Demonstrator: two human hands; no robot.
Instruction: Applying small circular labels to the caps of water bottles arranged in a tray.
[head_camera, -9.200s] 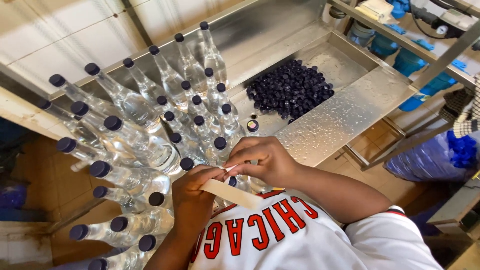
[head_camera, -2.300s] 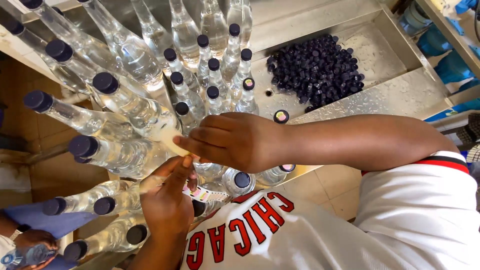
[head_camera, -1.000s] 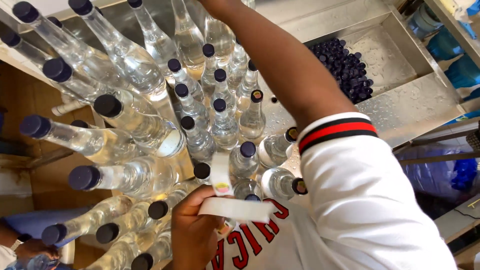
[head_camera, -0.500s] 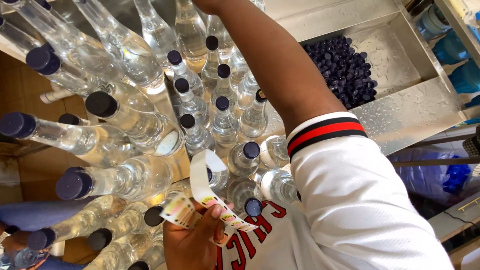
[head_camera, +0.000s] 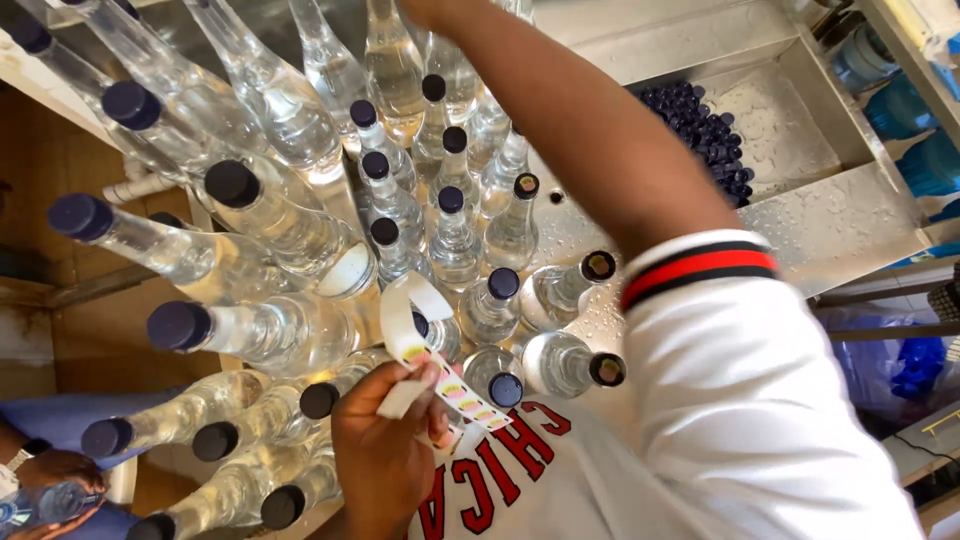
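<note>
My left hand (head_camera: 385, 455) is low in the view, shut on a white backing strip of small round stickers (head_camera: 405, 335) that curls up in a loop over the bottles. My right forearm (head_camera: 590, 140) stretches across the table toward the far bottles; the hand itself is cut off by the top edge. Many clear bottles with dark blue caps stand packed on the steel table: small ones (head_camera: 455, 235) in the middle, tall ones (head_camera: 270, 225) at the left. Two small bottles near my sleeve carry a round sticker on the cap (head_camera: 598, 265).
A pile of loose dark blue caps (head_camera: 700, 125) lies in the sunken tray of the wet steel table (head_camera: 830, 215). Blue containers (head_camera: 925, 150) sit under a shelf at the right. Another person's hand (head_camera: 50, 470) holds a bottle at the lower left.
My right hand left the sticker strip, pressed a label onto a tall bottle, then reached far over the bottles out of view. The strip in my left hand uncurled into a loop.
</note>
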